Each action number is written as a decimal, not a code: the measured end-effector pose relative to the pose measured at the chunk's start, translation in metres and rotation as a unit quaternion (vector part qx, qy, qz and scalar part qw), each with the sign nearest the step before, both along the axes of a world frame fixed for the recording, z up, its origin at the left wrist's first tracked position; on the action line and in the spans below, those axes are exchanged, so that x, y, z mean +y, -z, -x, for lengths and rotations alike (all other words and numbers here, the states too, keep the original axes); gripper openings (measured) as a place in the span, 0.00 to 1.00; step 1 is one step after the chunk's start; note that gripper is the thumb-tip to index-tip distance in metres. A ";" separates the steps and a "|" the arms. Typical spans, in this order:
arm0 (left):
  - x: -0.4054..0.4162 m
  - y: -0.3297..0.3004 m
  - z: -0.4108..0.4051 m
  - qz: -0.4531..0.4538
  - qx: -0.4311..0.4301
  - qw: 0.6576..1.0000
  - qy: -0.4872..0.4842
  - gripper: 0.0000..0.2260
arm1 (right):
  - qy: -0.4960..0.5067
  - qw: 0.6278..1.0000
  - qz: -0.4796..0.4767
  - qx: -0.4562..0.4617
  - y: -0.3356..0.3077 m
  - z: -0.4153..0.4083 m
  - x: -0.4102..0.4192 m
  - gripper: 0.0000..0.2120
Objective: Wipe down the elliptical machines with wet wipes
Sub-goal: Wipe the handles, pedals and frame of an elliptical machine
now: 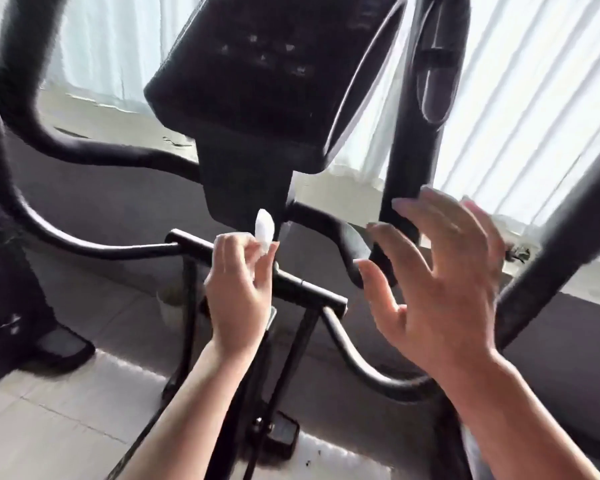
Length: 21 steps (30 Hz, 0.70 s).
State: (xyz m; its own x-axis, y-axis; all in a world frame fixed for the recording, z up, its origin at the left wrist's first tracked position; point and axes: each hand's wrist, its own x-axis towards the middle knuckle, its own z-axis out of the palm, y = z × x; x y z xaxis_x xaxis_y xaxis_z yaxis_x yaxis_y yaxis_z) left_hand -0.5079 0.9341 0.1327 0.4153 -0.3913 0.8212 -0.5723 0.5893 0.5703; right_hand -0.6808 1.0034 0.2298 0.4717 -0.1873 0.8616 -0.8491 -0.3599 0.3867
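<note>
white wipe (264,229), black elliptical (253,84), white striped curtains (520,98).

This looks like a small gym room, maybe in a home or a building. A big black elliptical machine (257,98) fills the middle, with a dark screen box (253,71) that has little buttons, and long curved handle bars (25,109) on each side. Part of another black machine (11,299) stands at the left edge. Behind them is a wide bright window with pale striped curtains (520,98) and a low ledge (111,112). The floor (49,420) is made of light, smooth tiles.
</note>
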 end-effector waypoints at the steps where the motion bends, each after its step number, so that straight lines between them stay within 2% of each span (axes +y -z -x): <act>1: -0.016 0.000 0.008 0.031 -0.023 0.999 0.001 0.06 | -0.003 0.998 0.012 0.060 -0.005 0.005 -0.015 0.10; 3: -0.047 -0.003 0.028 0.059 -0.047 0.997 0.032 0.05 | -0.041 0.991 0.017 0.122 -0.012 0.010 -0.036 0.10; 8: -0.110 -0.002 0.069 0.049 -0.044 0.994 0.089 0.06 | -0.101 0.987 0.058 0.112 -0.013 0.009 -0.051 0.07; 12: -0.114 0.012 0.082 0.025 -0.032 0.983 0.181 0.18 | -0.116 0.987 0.072 0.088 -0.011 0.008 -0.056 0.10; 14: -0.106 0.013 0.084 0.026 0.000 0.969 0.246 0.16 | -0.116 0.988 0.076 0.074 -0.009 0.007 -0.057 0.11; 18: -0.078 0.006 0.092 0.059 0.107 0.908 0.401 0.15 | -0.111 0.989 0.075 0.066 -0.008 0.007 -0.057 0.11; 19: -0.075 0.004 0.090 0.079 0.110 0.907 0.399 0.15 | -0.109 0.989 0.077 0.064 -0.008 0.007 -0.057 0.11; 21: -0.079 -0.004 0.078 0.154 0.054 0.942 0.293 0.12 | -0.105 0.990 0.078 0.059 -0.007 0.006 -0.057 0.12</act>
